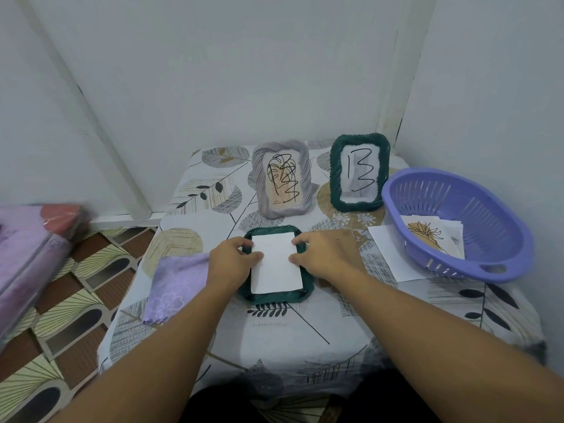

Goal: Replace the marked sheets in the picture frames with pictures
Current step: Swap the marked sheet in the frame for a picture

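Three frames point(276, 264); both hands' fingers point(244, 250) pinch the flat one's white sheet point(274, 265).

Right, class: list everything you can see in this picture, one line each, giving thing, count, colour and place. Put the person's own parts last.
Flat frame: 1, dark green, lying at table centre.
White sheet: 1, white, lying on the flat frame.
Standing grey frame: 1, grey-lilac, scribbled sheet inside, behind the flat frame.
Standing green frame: 1, dark green, marked sheet inside, back right.
Basket: 1, purple, table's right side.
Pictures: several, exact count unclear, inside the basket.
Loose paper: 1, white, partly under the basket.
Cloth: 1, lilac, table's left side.
Tablecloth: 1, leaf-patterned, covering the table.
Left hand: 1, holds the sheet's left edge.
Right hand: 1, holds the sheet's right edge.
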Tool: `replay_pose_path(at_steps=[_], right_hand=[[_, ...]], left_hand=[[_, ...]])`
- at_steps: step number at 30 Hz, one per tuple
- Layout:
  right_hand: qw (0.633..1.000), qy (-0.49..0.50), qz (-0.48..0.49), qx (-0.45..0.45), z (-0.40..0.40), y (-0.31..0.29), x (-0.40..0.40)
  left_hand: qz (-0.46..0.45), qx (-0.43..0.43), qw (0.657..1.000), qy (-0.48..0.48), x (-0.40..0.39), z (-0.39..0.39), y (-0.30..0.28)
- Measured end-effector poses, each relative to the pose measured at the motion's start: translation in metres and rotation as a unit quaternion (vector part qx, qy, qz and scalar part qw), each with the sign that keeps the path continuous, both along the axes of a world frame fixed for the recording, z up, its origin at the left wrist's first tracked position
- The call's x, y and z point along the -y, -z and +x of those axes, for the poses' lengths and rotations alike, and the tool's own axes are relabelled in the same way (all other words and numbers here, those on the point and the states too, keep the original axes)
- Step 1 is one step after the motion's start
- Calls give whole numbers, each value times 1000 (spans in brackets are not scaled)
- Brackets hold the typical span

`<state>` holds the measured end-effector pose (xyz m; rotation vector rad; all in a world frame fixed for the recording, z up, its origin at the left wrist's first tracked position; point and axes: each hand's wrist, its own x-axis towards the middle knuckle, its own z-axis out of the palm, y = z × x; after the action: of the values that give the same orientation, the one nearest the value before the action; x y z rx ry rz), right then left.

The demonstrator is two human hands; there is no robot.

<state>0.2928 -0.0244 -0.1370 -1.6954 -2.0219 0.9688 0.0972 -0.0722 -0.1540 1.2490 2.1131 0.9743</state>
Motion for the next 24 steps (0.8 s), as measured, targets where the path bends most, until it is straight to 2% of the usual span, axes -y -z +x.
replay_pose_path(at_steps=[8, 24], right_hand=[[1000, 5, -2, -6, 0, 2, -1], [999, 23, 10, -22, 0, 2, 3]], left_hand=[[2, 35, 999, -21, -1, -1, 2], [1, 23, 999, -28, 2, 3, -5]])
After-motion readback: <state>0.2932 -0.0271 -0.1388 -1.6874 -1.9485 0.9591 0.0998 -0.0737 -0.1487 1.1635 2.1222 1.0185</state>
